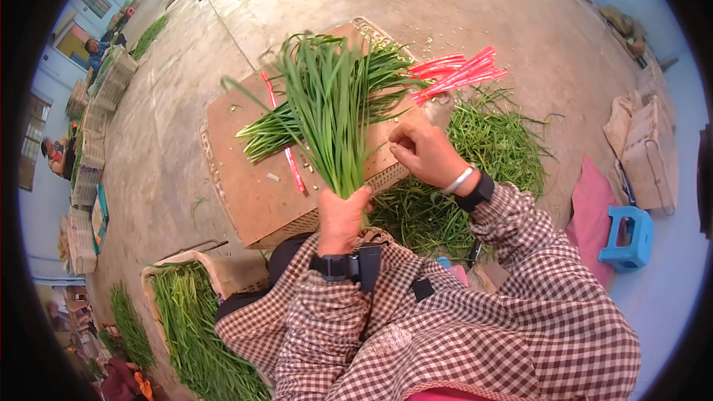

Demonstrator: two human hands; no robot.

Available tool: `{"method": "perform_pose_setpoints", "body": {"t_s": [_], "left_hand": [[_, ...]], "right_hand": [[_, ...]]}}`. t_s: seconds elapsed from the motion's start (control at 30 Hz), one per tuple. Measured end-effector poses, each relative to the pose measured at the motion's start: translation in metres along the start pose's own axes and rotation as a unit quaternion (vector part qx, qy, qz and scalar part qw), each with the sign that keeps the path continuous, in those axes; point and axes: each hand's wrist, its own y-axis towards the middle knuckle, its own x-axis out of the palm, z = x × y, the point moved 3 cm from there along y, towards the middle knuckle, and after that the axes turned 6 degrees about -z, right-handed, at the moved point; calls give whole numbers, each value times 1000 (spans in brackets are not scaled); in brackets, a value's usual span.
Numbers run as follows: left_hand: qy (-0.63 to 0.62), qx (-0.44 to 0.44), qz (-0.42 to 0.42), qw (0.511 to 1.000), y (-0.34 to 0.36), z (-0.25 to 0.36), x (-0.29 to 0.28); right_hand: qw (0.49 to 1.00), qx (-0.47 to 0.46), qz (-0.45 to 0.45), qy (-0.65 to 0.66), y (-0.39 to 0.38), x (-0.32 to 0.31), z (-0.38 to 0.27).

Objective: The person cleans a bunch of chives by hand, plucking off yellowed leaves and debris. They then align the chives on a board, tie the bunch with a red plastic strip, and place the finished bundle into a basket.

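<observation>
My left hand (340, 217) is wrapped round the lower stems of a bunch of garlic chives (330, 119), whose long green leaves fan away from me above a brown board (256, 212). To its right my right hand (427, 152) hovers near the board's edge, thumb and fingers pinched; whatever they hold, if anything, is too small to make out. Beneath the held bunch, more chives (267, 132) lie across the board, their cut ends to the left. A red-and-white strip (295, 171) runs under them. Several similar strips (464, 70) are heaped at the board's far right corner.
Loose green leaves (497, 141) are piled on the floor to the right of the board. By my left knee is a lined crate (223, 271) filled with chives. A blue stool (627, 238) and pink cloth (592, 204) lie right. Other people sit beside crates (89, 145) far left.
</observation>
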Motion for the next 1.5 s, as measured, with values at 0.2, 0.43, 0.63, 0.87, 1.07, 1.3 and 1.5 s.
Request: {"method": "perform_pose_setpoints", "body": {"t_s": [0.2,0.43,0.63,0.87,1.07,1.3,1.5], "left_hand": [[-11,-15,-149,989,4,54,-11],[-379,-210,-61,899,-58,82,18],[136,-229,-341,901,-77,71,-8],[62,-284,-412,864,-99,71,-31],[100,-154,-427,886,-45,108,-54],[32,51,63,996,31,120,-188],[294,226,145,917,47,84,-218]], "right_hand": [[976,-195,-85,41,-31,-21,-73],[884,-439,-159,27,-38,-20,-159],[888,-351,-247,-167,-51,11,-112],[906,-372,-130,-155,-58,35,-80],[870,-380,-95,-300,6,20,-102],[889,-275,-64,-360,133,40,-87],[882,-221,-117,-400,193,89,-79]]}}
